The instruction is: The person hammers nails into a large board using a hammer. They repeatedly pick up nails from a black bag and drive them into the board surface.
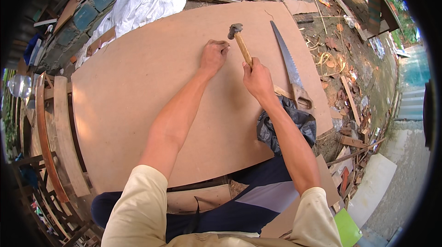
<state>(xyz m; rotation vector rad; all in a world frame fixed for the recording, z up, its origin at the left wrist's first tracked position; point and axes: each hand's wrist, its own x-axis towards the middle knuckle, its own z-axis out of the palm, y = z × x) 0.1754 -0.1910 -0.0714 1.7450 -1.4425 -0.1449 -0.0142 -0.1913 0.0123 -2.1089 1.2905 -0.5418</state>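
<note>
A large brown board [184,95] lies flat before me. Over its far half my left hand [214,57] is closed, thumb and fingertips pinched together. Whatever it may hold is too small to make out. My right hand [258,80] grips the wooden handle of a hammer [243,48], whose dark metal head is raised just right of my left fingertips. A handsaw [287,60] rests on the board to the right, its wooden handle towards me. Beside my right forearm lies a crumpled black plastic bag [298,120], partly hidden by the arm.
A white sack [147,5] lies past the board's far left edge. Wooden planks [69,136] stand along the left side. Scrap wood [352,102], sticks and dry leaves litter the ground at the right, with a white sheet [374,187] and a green piece [346,228] nearer me.
</note>
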